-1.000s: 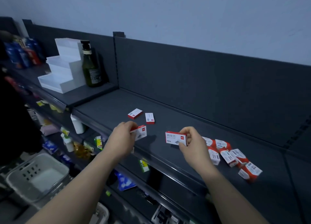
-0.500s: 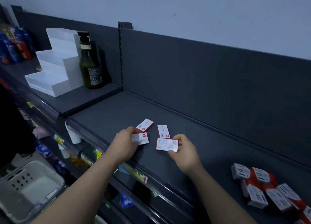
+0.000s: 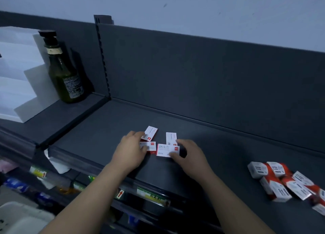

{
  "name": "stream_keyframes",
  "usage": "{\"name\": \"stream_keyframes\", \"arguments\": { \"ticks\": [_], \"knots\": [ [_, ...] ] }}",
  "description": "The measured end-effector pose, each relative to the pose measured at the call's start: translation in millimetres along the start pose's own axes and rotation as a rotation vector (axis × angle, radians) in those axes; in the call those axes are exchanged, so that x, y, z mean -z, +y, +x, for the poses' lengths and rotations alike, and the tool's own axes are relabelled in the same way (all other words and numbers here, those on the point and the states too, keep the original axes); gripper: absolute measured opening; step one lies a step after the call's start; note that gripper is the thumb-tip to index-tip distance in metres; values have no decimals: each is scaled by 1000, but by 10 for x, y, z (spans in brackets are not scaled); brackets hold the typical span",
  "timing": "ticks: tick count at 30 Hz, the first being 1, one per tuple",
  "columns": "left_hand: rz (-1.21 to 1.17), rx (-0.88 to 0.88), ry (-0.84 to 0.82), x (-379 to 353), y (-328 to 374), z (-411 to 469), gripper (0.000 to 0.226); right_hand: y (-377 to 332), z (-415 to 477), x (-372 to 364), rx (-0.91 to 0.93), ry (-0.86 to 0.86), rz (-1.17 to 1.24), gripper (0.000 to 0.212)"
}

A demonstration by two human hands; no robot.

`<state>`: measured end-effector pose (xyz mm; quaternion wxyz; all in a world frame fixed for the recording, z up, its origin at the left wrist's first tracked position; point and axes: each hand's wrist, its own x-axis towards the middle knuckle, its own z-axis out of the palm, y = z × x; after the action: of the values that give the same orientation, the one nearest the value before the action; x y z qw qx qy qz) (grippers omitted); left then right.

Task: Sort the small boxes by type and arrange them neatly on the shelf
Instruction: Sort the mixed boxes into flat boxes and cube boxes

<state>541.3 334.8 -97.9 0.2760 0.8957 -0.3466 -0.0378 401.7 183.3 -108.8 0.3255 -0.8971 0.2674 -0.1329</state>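
You face a dark grey shelf (image 3: 219, 145) under a pale wall, with a green pump bottle (image 3: 66, 75) and a white stepped riser (image 3: 19, 72) at the far left. Your left hand (image 3: 130, 152) pinches one small flat box (image 3: 149, 146); your right hand (image 3: 190, 156) grips the 24/6 box (image 3: 166, 150) between thumb and fingers, both boxes on the shelf. Two flat boxes (image 3: 171, 138) lie just behind. The red-and-white boxes (image 3: 281, 182) sit well apart, right.

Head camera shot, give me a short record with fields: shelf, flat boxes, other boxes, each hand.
shelf: dark shelf
flat boxes: four small flat white-and-red boxes grouped near the front edge
other boxes: loose pile of chunkier red-and-white boxes at the right
left hand: left hand on the near-left flat box
right hand: right hand, fingers on the 24/6 box
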Motion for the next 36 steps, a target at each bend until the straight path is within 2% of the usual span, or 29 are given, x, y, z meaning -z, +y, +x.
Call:
{"name": "stream_keyframes", "arguments": {
  "ticks": [3,7,11,13,16,18,21,26,32,36],
  "knots": [
    [-2,-120,42,70,119,-16,38,44,-132,111,-43,142,-49,46],
    [-2,-290,55,93,381,-89,33,118,-403,331,-111,232,-163,49],
    [-27,-405,32,9,701,-171,38,187,-777,603,-172,318,-263,48],
    [-15,-460,9,-65,887,-222,40,236,-988,756,-204,365,-287,42],
    [0,-552,-23,-192,1208,-321,41,378,-1309,987,-252,445,-305,17],
    [-7,-598,-32,-289,1459,-411,41,504,-1534,1170,-311,489,-325,11],
    [-35,-675,-38,-470,1884,-590,40,747,-1881,1486,-363,543,-357,19],
    [-90,-752,-88,-855,2735,-966,37,1276,-2498,2087,-477,566,-365,49],
    [-116,-774,-146,-1393,3784,-1362,42,1937,-3151,2812,-526,600,-379,51],
    [-122,-790,-190,-1698,4245,-1546,44,2303,-3416,3147,-561,576,-380,52]
  ]
}}
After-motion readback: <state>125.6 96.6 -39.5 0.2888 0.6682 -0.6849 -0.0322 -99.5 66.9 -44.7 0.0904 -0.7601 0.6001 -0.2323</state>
